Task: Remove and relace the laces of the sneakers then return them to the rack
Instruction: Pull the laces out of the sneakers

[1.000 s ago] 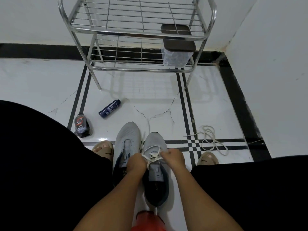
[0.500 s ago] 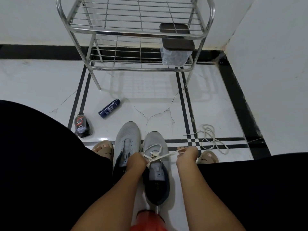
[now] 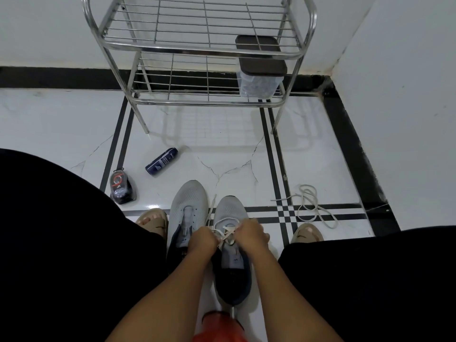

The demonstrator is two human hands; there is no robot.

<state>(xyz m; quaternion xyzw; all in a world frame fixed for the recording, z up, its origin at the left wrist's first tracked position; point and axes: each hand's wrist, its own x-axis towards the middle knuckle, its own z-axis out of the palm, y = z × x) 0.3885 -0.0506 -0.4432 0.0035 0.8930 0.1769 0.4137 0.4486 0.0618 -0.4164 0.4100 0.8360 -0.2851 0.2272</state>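
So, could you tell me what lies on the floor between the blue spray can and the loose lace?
Only bare tile, cracked, lies between the spray can and the loose lace, as the head view shows.

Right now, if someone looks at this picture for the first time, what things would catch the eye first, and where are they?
In the lower middle, the left hand and right hand hold the white lace over the right one of two grey sneakers on the floor. Behind them a shiny metal rack stands against the wall, with a dark-lidded box on its lower shelf. A loose lace lies on the tiles to the right.
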